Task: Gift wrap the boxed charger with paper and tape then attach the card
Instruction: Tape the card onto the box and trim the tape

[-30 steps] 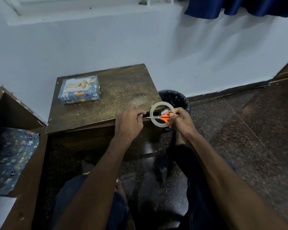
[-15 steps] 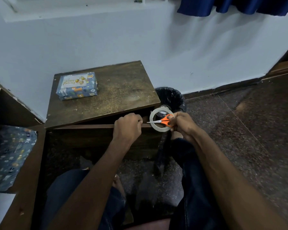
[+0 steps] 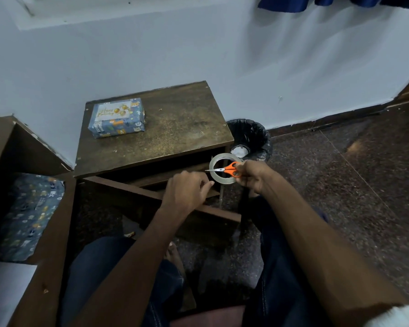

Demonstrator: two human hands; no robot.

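Note:
The gift-wrapped box, in blue patterned paper, lies at the back left of the small wooden table. A white birthday card rests flat on its top. My left hand is closed over the front edge of the table's drawer, which stands pulled out. My right hand, beside the table's right front corner, holds a clear tape roll and small orange-handled scissors together. The scissor blades point left across the roll's hole.
A black-lined waste bin stands on the floor right of the table. On the left, a wooden unit holds a sheet of the same blue wrapping paper and a white sheet. My knees are below the drawer.
The drawer has slid out toward me under my left hand. My right hand has kept the tape roll and scissors and stayed beside the table corner.

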